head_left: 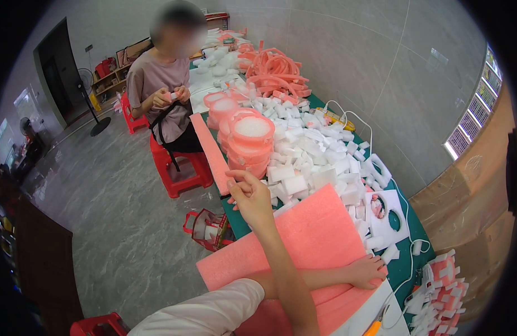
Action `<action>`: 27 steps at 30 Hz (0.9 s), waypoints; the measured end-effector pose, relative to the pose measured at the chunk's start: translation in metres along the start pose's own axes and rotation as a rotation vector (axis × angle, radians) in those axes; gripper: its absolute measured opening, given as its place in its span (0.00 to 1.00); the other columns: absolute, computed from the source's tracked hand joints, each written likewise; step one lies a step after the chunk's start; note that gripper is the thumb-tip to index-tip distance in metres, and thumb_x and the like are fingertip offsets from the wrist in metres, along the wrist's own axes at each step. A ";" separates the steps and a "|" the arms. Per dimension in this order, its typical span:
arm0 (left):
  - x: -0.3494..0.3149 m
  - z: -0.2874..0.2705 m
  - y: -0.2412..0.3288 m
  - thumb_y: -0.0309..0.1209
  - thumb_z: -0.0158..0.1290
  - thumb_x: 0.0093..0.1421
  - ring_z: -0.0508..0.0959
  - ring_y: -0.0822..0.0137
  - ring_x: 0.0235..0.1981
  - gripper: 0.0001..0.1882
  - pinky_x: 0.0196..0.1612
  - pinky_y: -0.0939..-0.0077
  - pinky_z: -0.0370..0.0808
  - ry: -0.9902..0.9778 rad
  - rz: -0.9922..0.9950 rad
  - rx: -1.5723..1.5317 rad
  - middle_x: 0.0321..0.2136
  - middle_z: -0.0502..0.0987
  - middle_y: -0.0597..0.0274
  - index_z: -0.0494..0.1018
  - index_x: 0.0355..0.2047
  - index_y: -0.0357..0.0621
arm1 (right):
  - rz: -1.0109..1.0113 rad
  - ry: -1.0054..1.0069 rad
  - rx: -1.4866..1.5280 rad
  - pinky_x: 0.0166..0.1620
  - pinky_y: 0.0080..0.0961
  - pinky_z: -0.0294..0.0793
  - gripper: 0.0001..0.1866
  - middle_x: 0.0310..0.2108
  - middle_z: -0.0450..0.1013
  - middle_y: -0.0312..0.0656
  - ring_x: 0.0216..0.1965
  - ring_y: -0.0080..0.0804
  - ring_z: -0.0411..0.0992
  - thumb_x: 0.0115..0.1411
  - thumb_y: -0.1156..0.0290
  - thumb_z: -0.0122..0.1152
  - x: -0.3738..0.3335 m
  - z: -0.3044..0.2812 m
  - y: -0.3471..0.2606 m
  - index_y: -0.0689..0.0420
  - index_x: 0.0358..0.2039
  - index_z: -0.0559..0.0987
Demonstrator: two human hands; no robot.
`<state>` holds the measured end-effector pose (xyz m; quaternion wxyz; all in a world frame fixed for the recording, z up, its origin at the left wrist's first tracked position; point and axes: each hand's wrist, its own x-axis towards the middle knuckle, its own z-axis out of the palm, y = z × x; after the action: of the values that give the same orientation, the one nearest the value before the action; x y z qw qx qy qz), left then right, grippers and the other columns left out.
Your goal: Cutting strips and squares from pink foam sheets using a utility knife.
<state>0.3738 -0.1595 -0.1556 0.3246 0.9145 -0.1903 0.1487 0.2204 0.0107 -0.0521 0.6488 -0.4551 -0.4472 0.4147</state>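
My right hand (250, 197) reaches forward and left over the table edge. Its fingers are bent and closed at the near end of a long pink foam strip (210, 151), which runs along the table's left side. Crossing beneath that forearm, my left arm stretches to the right. With palm down and fingers spread, my left hand (364, 273) lies flat on a large pink foam sheet (317, 232). Beyond my right hand stands a stack of pink foam rings (250, 148) with white foam in their centres.
White foam blocks (320, 159) are heaped along the green table (412, 252). An orange-handled tool (374, 327) and white cable (404, 196) lie at the right. A co-worker (163, 101) sits far left on a red stool (177, 171). A red-trimmed bag (207, 229) stands below.
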 end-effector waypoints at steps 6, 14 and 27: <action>-0.001 -0.006 0.002 0.41 0.50 0.46 0.62 0.58 0.41 0.14 0.41 0.66 0.58 0.020 0.011 -0.011 0.35 0.64 0.57 0.70 0.34 0.55 | 0.019 -0.007 -0.047 0.20 0.11 0.63 0.12 0.17 0.69 0.32 0.19 0.15 0.66 0.55 0.68 0.53 0.001 -0.001 -0.004 0.59 0.39 0.72; 0.005 0.008 -0.010 0.40 0.51 0.46 0.66 0.52 0.43 0.18 0.46 0.59 0.60 0.001 0.069 0.212 0.37 0.68 0.50 0.70 0.38 0.51 | -0.486 0.186 -0.086 0.25 0.21 0.67 0.10 0.22 0.72 0.43 0.21 0.23 0.68 0.49 0.75 0.54 -0.016 0.022 -0.017 0.59 0.33 0.75; 0.010 -0.005 -0.016 0.39 0.49 0.51 0.68 0.58 0.41 0.17 0.45 0.70 0.63 -0.057 0.133 0.026 0.36 0.70 0.57 0.70 0.42 0.52 | -0.433 0.696 0.066 0.24 0.30 0.69 0.00 0.12 0.70 0.40 0.17 0.37 0.71 0.37 0.78 0.55 -0.137 0.060 -0.044 0.59 0.14 0.74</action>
<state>0.3887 -0.1473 -0.1569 0.2966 0.9077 -0.2581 0.1463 0.1340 -0.1162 -0.0268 0.8478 -0.4427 -0.2730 0.1039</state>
